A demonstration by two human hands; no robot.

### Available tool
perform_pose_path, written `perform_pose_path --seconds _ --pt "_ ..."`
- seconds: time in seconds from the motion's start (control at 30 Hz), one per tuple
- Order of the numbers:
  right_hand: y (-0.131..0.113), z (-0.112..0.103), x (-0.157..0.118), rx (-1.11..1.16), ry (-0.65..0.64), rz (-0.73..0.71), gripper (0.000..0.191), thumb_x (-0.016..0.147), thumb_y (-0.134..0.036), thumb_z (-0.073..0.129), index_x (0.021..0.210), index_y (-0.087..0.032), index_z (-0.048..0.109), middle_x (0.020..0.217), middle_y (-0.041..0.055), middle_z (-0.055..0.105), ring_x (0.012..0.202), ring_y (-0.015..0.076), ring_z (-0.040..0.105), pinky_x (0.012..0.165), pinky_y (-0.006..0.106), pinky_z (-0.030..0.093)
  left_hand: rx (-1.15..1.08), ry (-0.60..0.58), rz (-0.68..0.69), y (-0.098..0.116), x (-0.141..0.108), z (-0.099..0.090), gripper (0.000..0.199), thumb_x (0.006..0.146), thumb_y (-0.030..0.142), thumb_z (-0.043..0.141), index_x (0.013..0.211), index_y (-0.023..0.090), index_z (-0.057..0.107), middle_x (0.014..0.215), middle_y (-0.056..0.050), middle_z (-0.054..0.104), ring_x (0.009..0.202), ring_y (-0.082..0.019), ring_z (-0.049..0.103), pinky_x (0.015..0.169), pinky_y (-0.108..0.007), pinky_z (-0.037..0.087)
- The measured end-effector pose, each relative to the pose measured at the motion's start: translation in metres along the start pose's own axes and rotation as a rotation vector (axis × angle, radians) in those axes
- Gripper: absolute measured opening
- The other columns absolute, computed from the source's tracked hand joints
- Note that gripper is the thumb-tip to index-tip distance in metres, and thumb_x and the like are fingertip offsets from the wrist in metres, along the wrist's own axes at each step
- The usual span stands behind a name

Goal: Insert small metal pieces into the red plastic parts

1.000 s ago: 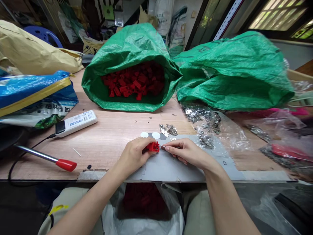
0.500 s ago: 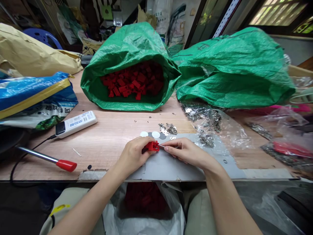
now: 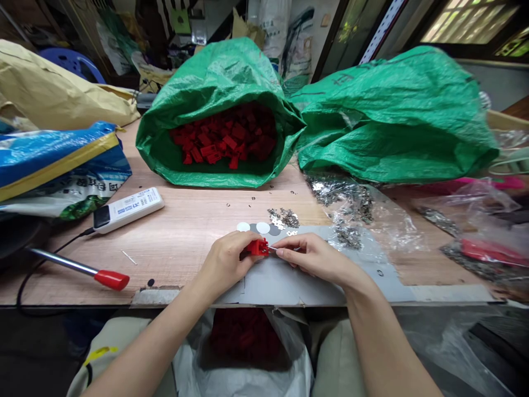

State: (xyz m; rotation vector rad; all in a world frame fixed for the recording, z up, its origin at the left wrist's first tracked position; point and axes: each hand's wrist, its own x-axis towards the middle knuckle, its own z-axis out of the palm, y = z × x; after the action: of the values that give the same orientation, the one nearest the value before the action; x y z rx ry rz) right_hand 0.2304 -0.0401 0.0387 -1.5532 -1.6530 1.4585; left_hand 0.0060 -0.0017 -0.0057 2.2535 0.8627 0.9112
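A small red plastic housing (image 3: 260, 247) is pinched between the thumb and fingers of my left hand (image 3: 226, 255), above the grey sheet (image 3: 289, 289). My right hand (image 3: 309, 253) is closed, with thumb and forefinger pinching a small, thin metal piece (image 3: 272, 248) whose tip meets the right side of the housing. Fingers hide part of both pieces, so the exact kind of the metal piece cannot be told. Just beyond my hands lies a small pile of flat metal parts (image 3: 285, 218), beside pale round discs (image 3: 263, 227).
A green woven sack (image 3: 219, 71) full of red housings (image 3: 225, 138) lies open at the back. Another green sack (image 3: 397, 121) is at right, above clear bags of metal parts (image 3: 349, 234). At left are a white device (image 3: 129, 209) and a red-handled lever (image 3: 111, 279).
Both hands stay in nearly the same place. The right fingertips and the metal piece have shifted very slightly at the housing.
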Motion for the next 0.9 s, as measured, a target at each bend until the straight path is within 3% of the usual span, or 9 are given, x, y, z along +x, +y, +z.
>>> perform_pose_path --seconds 0.23,0.9 --pt "-0.0032 -0.0018 -0.0023 0.006 0.025 0.066 0.043 0.092 -0.04 0.059 0.125 -0.014 0.069 0.059 -0.0044 0.048 0.043 0.0064 0.036 0.04 0.021 0.027 -0.012 -0.018 0.009 0.0012 0.0003 -0.0011 0.019 0.088 0.019 0.068 0.106 0.022 0.065 0.099 0.0 0.072 0.09 -0.017 0.065 0.079 -0.027 0.048" --pt "-0.0021 -0.0022 0.0021 -0.041 -0.01 0.003 0.03 0.087 -0.034 0.061 0.106 -0.017 0.079 0.057 -0.0037 0.049 0.047 0.007 0.035 0.041 0.021 0.025 -0.008 -0.02 -0.008 0.0058 0.0016 -0.0038 0.022 0.085 0.013 0.07 0.105 0.022 0.069 0.092 0.0 0.072 0.083 -0.015 0.065 0.075 -0.025 0.048"
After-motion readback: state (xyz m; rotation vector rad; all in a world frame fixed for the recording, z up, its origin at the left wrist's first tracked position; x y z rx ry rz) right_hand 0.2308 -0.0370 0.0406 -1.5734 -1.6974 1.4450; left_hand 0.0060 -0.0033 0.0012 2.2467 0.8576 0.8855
